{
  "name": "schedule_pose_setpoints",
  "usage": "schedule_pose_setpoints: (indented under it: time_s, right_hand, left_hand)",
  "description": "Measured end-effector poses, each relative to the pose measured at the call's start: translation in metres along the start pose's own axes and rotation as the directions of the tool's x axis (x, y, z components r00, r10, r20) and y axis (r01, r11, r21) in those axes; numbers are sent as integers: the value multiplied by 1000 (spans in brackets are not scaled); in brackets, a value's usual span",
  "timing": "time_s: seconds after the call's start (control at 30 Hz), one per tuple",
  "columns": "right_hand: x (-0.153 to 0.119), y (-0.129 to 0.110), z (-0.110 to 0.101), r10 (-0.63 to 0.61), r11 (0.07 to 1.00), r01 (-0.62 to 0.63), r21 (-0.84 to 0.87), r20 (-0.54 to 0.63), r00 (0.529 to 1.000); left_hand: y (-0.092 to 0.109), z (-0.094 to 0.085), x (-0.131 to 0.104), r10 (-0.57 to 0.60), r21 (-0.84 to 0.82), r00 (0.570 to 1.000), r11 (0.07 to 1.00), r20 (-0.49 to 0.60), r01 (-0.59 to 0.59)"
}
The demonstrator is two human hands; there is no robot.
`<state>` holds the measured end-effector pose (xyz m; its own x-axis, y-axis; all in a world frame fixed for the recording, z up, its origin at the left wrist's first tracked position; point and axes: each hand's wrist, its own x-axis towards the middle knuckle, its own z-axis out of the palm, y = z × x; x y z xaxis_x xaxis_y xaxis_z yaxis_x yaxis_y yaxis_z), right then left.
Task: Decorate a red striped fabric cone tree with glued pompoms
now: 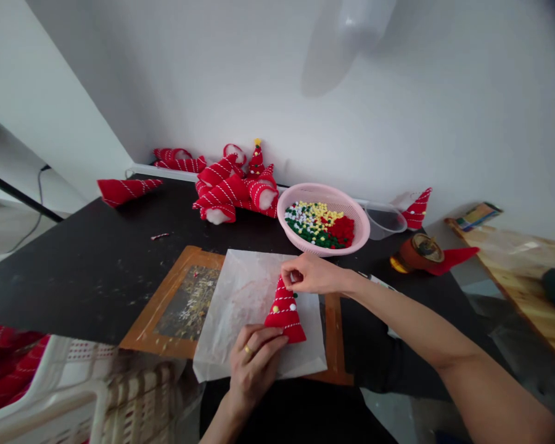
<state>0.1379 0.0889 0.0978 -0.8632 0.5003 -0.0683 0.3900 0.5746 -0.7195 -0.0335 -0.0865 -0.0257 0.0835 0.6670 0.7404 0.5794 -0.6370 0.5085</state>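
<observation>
A red felt cone [284, 316] wound with white twisted cord lies on a sheet of white paper [226, 308]. Small yellow, white and green pom-poms dot its surface. My left hand [255, 361], a ring on one finger, grips the cone at its wide lower end. Over the narrow upper end is my right hand [308, 273], thumb and fingertips pinched together against the felt. Whatever sits between those fingertips is hidden. Behind the right hand stands a pink plastic basket [284, 225] holding white, yellow, green and red pom-poms.
More red cones [229, 188] with white stuffing are piled by the wall. A finished-looking cone [256, 159] has a yellow top. To the right are a clear plastic bowl [383, 223] and a brown pot [419, 250]. White baskets [97, 394] stand at lower left.
</observation>
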Motion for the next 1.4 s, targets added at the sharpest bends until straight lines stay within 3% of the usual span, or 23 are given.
schedule_pose_setpoints:
  time_s: [0.2, 0.37, 0.53, 0.63, 0.73, 0.83, 0.9, 0.97, 1.03, 1.13, 1.4]
  right_hand:
    - [1, 2, 20, 7, 989, -1, -150, 40, 999]
    - [-2, 1, 34, 35, 963, -34, -267, -3, 999]
    - [-19, -8, 11, 58, 998, -55, 31, -143, 988]
    - [-41, -5, 6, 223, 939, -117, 323, -313, 923]
    - [-67, 5, 31, 441, 783, -206, 587, -290, 849]
    - [-83, 9, 81, 477, 711, -262, 653, -174, 861]
    - [-84, 7, 116, 460, 714, -221, 665, -207, 863]
    - [-80, 2, 142, 480, 718, -137, 682, -343, 807]
    - [-75, -3, 156, 491, 713, -38, 700, -461, 739]
    - [-71, -12, 154, 448, 718, 83, 691, -551, 704]
    - [-67, -39, 113, 256, 742, 285, 607, -649, 716]
  left_hand:
    - [0, 0, 0, 8, 11, 1000, 1000, -10, -8]
    - [0, 0, 1, 3, 18, 1000, 1000, -13, -2]
    - [0, -1, 2, -17, -4, 1000, 1000, -22, 17]
    - [-1, -2, 1, -33, -15, 998, 999, -46, 32]
    - [-1, -4, 0, -56, -37, 997, 998, -57, 54]
    - [1, -7, 3, -63, -53, 996, 997, -60, 60]
    - [2, -9, 5, -59, -59, 996, 997, -61, 55]
    - [2, -10, 6, -54, -68, 997, 996, -58, 50]
    - [3, -11, 7, -65, -89, 996, 994, -69, 58]
    - [5, -15, 8, -102, -123, 984, 989, -147, 84]
    - [25, -32, 41, -107, -44, 907, 994, -407, 98]
